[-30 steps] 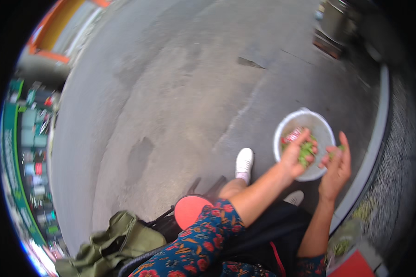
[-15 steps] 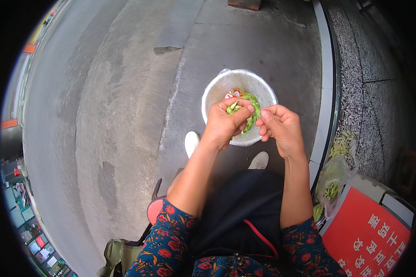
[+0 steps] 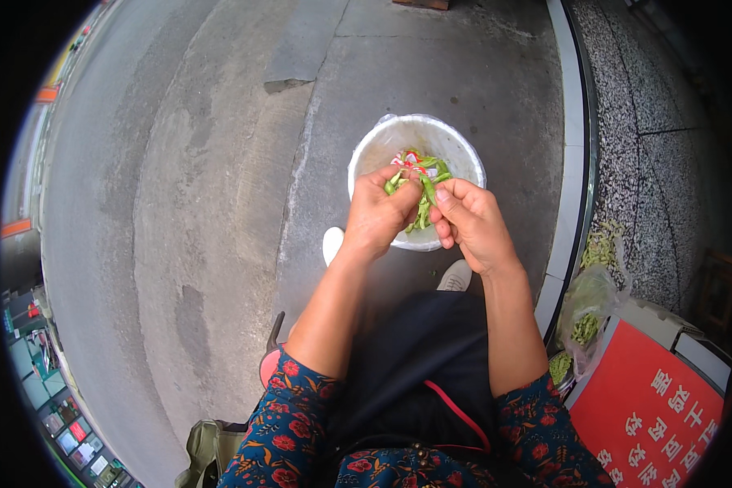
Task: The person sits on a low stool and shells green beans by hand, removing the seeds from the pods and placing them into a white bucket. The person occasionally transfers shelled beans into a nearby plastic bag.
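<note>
Both my hands are over a white, plastic-lined bin (image 3: 468,154) on the pavement. My right hand (image 3: 473,224) pinches a green bean pod (image 3: 429,190) between thumb and forefinger, its other fingers curled in. Close beside it, my left hand (image 3: 376,213) is closed round several green pods (image 3: 391,186); a few poke out past its fingers, and its fingertips meet the upper end of the pod in the right hand. Below, in the bin, lie green pod husks (image 3: 420,220) and a red-and-white wrapper (image 3: 413,157), partly covered by my hands.
My white shoes (image 3: 455,276) stand near the bin. At right, a clear plastic bag (image 3: 587,297) holds green pods, beside a bowl of shelled beans (image 3: 559,366) and loose pods (image 3: 600,246) on speckled stone. A red sign (image 3: 647,407) is at lower right, a red stool (image 3: 270,366) at left.
A green pod now shows between my right thumb and forefinger and my left fingertips. Both hands have shifted slightly left in the picture, with the bin also a little higher.
</note>
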The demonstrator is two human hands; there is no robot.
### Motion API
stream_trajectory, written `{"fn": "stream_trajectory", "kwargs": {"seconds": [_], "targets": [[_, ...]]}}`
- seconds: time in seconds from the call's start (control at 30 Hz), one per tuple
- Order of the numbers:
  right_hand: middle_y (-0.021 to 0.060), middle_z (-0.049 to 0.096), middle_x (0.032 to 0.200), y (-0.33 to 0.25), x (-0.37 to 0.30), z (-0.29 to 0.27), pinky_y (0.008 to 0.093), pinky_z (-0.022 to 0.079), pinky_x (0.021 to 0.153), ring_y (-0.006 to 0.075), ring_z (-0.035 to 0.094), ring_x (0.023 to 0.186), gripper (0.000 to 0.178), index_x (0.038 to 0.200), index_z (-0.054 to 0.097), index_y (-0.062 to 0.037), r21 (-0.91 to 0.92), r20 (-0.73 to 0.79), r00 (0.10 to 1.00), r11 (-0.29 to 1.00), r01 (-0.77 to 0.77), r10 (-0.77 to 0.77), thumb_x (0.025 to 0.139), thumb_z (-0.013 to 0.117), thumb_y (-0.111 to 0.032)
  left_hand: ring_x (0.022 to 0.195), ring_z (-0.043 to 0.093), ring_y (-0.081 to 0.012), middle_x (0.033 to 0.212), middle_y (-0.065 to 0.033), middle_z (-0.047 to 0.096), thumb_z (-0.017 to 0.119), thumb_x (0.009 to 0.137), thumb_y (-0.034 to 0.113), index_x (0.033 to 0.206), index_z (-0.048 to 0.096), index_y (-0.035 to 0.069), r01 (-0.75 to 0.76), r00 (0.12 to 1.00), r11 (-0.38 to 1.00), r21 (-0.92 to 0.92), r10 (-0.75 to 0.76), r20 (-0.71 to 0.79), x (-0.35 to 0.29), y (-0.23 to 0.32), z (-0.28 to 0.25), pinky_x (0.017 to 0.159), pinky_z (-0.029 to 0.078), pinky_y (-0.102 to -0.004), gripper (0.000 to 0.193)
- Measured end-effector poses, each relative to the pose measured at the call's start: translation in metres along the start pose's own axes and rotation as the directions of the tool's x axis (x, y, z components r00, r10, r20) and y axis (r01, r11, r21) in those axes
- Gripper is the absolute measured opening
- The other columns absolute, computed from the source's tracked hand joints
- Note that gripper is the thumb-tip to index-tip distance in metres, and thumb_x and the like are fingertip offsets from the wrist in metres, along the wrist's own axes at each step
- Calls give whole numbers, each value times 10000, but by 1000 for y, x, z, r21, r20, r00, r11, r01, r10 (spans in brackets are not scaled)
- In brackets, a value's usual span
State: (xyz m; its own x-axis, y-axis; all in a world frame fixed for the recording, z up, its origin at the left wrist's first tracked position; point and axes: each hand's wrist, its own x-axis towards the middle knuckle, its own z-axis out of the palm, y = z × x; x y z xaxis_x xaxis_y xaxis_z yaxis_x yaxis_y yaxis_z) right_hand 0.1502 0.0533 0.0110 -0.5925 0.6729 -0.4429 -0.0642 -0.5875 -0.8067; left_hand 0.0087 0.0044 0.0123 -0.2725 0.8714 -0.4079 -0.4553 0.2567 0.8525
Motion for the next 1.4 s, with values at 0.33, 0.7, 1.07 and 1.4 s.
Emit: {"fn": "stream_trajectory", "kwargs": {"seconds": [0.33, 0.7, 1.07, 1.4], "targets": [[-21, 480, 617, 0, 6, 5, 167, 269, 389, 10, 363, 468, 304, 877, 537, -42, -99, 141, 990, 995, 9, 5, 915, 580, -341, 462, 423, -43, 607, -4, 523, 623, 822, 84, 833, 588, 18, 131, 970, 990, -46, -119, 214, -1, 8, -14, 378, 251, -185, 75], [-28, 463, 615, 2, 8, 12, 159, 230, 376, 4, 301, 437, 247, 988, 539, -44, -76, 125, 991, 996, 54, -44, 996, 411, -256, 451, 431, -56, 591, 1, 508, 583, 789, 40, 810, 568, 24, 125, 989, 988, -88, -118, 86, -2, 12, -13, 368, 262, -188, 30], [34, 522, 814, 2, 10, -2, 145, 326, 452, 44, 445, 638, 196, 1081, 515, 37, -81, 127, 991, 996, -32, 42, 925, 433, -49, 445, 429, -51, 587, 7, 514, 612, 799, 67, 823, 577, 32, 74, 991, 997, -5, -74, -108, 2, 14, -16, 380, 273, -191, 55], [-4, 520, 724, -16, 7, -7, 160, 282, 450, 27, 399, 564, 188, 1002, 580, 31, 24, 20, 993, 993, 118, -119, 922, 517, -128, 488, 429, -58, 635, 10, 505, 627, 880, 215, 1111, 592, -62, 107, 986, 993, 38, -111, 123, 2, 13, -23, 397, 268, -192, 362]]}}
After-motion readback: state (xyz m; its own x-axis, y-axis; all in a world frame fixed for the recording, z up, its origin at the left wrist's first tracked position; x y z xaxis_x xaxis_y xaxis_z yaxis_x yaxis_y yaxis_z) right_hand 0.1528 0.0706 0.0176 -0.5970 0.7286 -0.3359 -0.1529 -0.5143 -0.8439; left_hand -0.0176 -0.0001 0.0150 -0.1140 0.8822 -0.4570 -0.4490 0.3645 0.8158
